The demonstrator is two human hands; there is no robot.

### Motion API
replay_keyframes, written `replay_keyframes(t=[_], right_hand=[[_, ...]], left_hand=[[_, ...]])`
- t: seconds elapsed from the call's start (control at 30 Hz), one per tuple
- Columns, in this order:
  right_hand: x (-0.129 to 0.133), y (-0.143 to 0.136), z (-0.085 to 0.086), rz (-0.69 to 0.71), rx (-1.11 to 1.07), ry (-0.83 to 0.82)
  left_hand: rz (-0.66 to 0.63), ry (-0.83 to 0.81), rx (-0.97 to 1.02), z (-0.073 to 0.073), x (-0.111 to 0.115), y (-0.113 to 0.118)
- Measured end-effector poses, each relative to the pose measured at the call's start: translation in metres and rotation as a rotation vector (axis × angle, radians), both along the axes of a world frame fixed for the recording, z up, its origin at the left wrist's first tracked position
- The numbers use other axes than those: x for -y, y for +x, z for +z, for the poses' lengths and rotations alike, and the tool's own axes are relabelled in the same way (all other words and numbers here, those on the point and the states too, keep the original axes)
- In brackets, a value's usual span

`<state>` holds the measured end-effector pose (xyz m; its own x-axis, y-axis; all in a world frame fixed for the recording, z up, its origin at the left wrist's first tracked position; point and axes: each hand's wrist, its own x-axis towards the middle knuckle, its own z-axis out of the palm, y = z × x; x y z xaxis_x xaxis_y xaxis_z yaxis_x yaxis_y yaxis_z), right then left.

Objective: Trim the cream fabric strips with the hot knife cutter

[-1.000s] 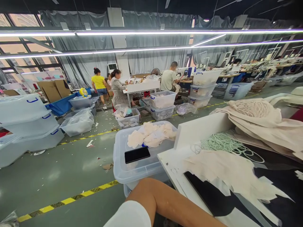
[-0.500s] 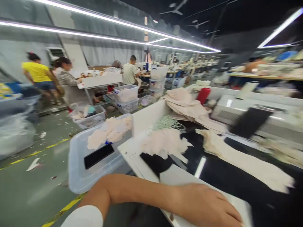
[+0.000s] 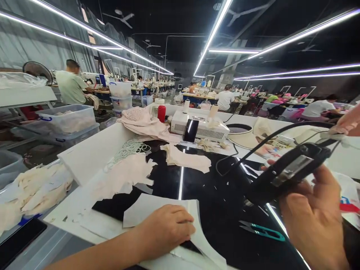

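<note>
My left hand [image 3: 165, 227] lies palm down, fingers lightly bent, on a white sheet piece [image 3: 140, 210] with curved edges; its thumb is hidden. My right hand [image 3: 312, 213] grips a black corded hand tool [image 3: 289, 170] with a shiny metal plate, raised and tilted above the table's right side. The tool's exact kind is unclear. Teal thread snips [image 3: 266, 230] lie below it on the black tabletop [image 3: 222, 210]. Beyond my left hand are a stack of cream fabric pieces [image 3: 187, 157] and a ragged pile of pale pieces [image 3: 123, 174].
Another hand [image 3: 348, 122], whose owner I cannot tell, is near the cord at upper right. A white box machine [image 3: 201, 125] with a phone [image 3: 191, 130] leaning on it stands behind. Pale green cord [image 3: 131, 148] lies left. A plastic bin [image 3: 66, 118] stands beyond the table.
The view has swung right, bringing the right hand and its black tool into sight. My left hand, stretched flatter before, now has bent fingers on the white sheet.
</note>
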<state>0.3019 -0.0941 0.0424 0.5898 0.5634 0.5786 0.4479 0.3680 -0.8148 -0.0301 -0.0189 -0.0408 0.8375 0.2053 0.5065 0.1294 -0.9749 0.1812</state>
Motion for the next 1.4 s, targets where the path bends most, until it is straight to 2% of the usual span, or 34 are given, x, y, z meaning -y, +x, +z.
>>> replay_keyframes(t=[0.13,0.23,0.37,0.53,0.63,0.8,0.97,1.17,1.4], right_hand=[[-0.020,-0.020,0.024,0.048,-0.154,0.037],[-0.025,-0.029,0.029,0.167,-0.164,0.027],[-0.032,-0.045,0.027,0.328,-0.240,0.070],[-0.046,-0.072,0.018,0.567,-0.242,0.123],[-0.055,-0.083,0.012,0.642,-0.287,0.155],[-0.070,-0.095,0.003,0.557,-0.350,0.230],[-0.078,-0.101,-0.002,0.497,-0.367,0.224],[-0.077,-0.105,0.001,0.531,-0.413,0.223],[-0.075,-0.109,0.005,0.525,-0.431,0.231]], left_hand=[[-0.007,-0.006,-0.011,0.004,0.001,0.001],[-0.018,0.004,0.001,0.008,-0.001,0.005],[-0.037,0.024,-0.024,0.013,-0.006,0.019],[-0.034,0.139,-0.086,0.013,-0.011,0.036],[-0.005,0.206,-0.137,0.013,-0.012,0.038],[0.029,0.282,-0.156,0.015,-0.009,0.035],[0.063,0.315,-0.057,0.014,-0.005,0.035],[0.072,0.288,-0.015,0.010,-0.004,0.035],[0.080,0.272,0.052,0.014,-0.002,0.035]])
